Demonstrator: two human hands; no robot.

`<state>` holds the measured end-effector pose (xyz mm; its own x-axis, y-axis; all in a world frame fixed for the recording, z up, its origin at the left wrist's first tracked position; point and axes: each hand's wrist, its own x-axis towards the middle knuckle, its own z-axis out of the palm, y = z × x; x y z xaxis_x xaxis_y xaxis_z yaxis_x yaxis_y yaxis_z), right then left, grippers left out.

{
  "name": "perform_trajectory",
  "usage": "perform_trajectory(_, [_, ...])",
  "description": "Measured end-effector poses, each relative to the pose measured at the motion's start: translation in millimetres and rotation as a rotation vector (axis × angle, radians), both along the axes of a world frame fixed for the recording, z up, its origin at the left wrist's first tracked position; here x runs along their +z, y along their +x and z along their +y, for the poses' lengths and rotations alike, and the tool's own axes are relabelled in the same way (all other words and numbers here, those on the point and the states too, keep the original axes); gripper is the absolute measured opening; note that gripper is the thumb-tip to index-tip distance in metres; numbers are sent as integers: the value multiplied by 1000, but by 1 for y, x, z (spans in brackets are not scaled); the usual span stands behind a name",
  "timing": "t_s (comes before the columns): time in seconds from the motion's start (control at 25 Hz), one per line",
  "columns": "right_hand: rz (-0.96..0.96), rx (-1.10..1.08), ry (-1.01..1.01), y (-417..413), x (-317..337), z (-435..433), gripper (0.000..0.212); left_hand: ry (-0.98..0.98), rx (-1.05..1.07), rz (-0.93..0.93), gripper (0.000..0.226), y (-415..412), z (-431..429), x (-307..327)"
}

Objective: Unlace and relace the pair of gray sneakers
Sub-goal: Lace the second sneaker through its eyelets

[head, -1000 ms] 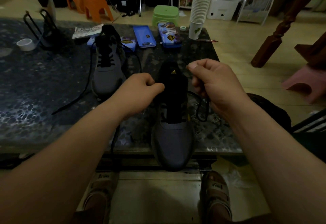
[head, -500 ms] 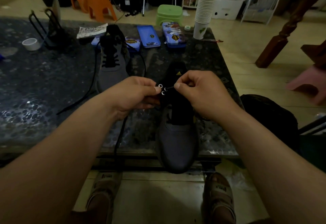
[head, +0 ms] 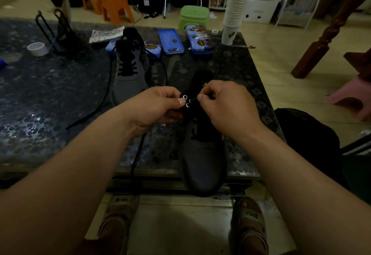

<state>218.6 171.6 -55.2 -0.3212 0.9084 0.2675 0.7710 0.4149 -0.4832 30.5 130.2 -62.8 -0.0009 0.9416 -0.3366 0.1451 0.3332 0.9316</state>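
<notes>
The near gray knit sneaker [head: 202,154] with a black tongue lies on the dark speckled stone counter [head: 40,98], with its toe toward the person and jutting past the counter's near edge. The left hand [head: 158,104] is closed in a pinch on the sneaker's black eyelet flap, holding up three small silver metal eyelets [head: 187,101]. The right hand [head: 226,104] is closed too, thumb and forefinger pinching the thin tip of a black lace [head: 194,100]. The tip points at the middle eyelet, but I cannot tell whether it has entered. Another stretch of dark cord [head: 138,154] runs from below the left wrist and over the near edge. The second gray sneaker [head: 130,74] stands farther back to the left, partly laced, its loose lace end [head: 96,106] trailing across the counter. Just behind it lie flat blue tins [head: 170,41], and a tall stack of white paper cups [head: 234,14] stands at the far right corner
</notes>
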Motion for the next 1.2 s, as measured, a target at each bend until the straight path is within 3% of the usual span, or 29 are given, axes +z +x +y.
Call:
perform_trajectory(0.32, [-32, 41, -16, -3, -2, 2, 14, 18, 55, 2, 9, 7, -2, 6])
perform_trajectory(0.48, [-47, 41, -13, -4, -2, 2, 17, 105, -32, 199, 8, 13, -3, -2])
perform_trajectory(0.72, [-38, 57, -45, -1, -1, 0, 18, 124, 13, 144, 14, 17, -4, -1])
perform_trajectory(0.8, [21, 68, -97, 3, 3, 2, 16, 98, 218, -11, 16, 16, -2, 2])
perform_trajectory(0.92, [171, 62, -218, 13, 11, 7, 8, 57, 504, -610, 17, 2, 3, 11])
perform_trajectory(0.96, [222, 56, -242, 16, 14, 8, 5, 65, 543, -764, 19, -2, 3, 13])
perform_trajectory(1.0, [276, 52, -259, 19, 17, 9, 3, 75, 556, -788, 21, -4, 3, 15])
perform_trajectory(1.04, [334, 52, -278, 21, 21, 10, 2, 97, 532, -626, 23, -5, 3, 15])
perform_trajectory(1.16, [477, 52, -325, 23, 27, 11, 4, 248, 207, 362, 17, 0, -1, 6])
perform_trajectory(1.2, [493, 51, -315, 22, 28, 12, 5, 272, 93, 522, 18, 1, -3, 3])
